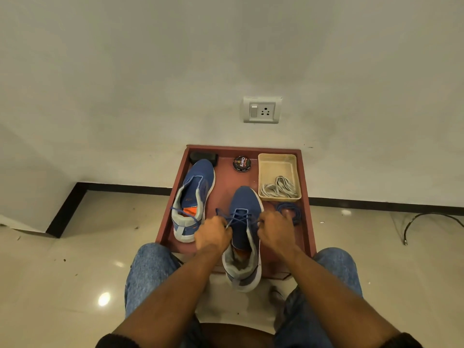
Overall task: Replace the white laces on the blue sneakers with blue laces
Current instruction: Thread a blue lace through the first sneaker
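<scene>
Two blue sneakers lie on a red tray-like table [227,183]. The right sneaker [244,204] points away from me, with a blue lace [238,218] crossed through its upper eyelets. My left hand [212,234] pinches one lace end at the sneaker's left side; a loose length trails off to the left. My right hand [275,228] grips the other end at the right side. The left sneaker [194,194] lies beside it without a lace. A coiled blue lace [288,209] sits just behind my right hand. White laces [277,188] lie in a cream basket [277,163].
A round shoe-polish tin [242,164] and a black object [203,156] stand at the back of the table. The wall with a socket plate [261,110] is right behind. My knees in jeans flank the table's near edge. A black cable [426,219] lies on the floor at right.
</scene>
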